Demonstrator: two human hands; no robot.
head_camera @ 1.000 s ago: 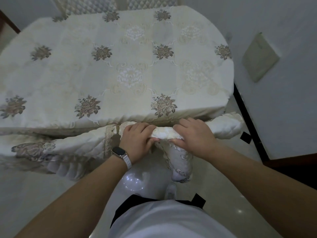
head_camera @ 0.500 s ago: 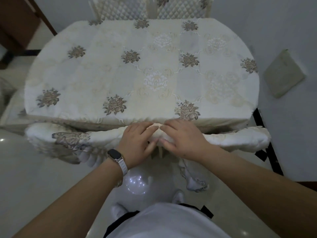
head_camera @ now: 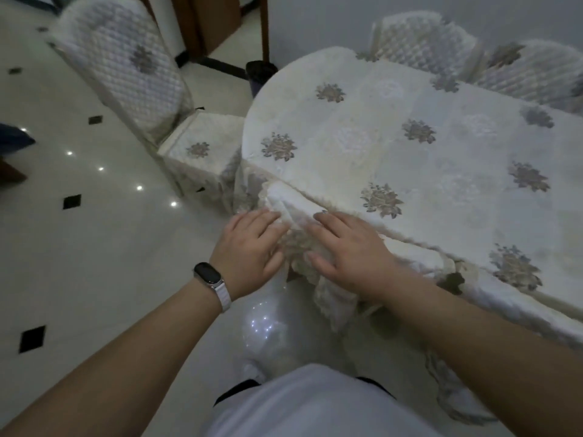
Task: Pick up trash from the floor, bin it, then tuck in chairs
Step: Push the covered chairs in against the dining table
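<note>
While the covered chair back (head_camera: 284, 200) is pressed to the worktop (head_camera: 410, 121) edge by the left hand (head_camera: 249, 247) and right hand (head_camera: 347, 250), each grip flat, holding nothing, an even, level push is judged best, with a second chair (head_camera: 126, 74) part-out beyond.

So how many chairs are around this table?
4: the left-end chair, the two far-side chairs, and the near chair under the left hand and right hand. The table may hide more.
</note>
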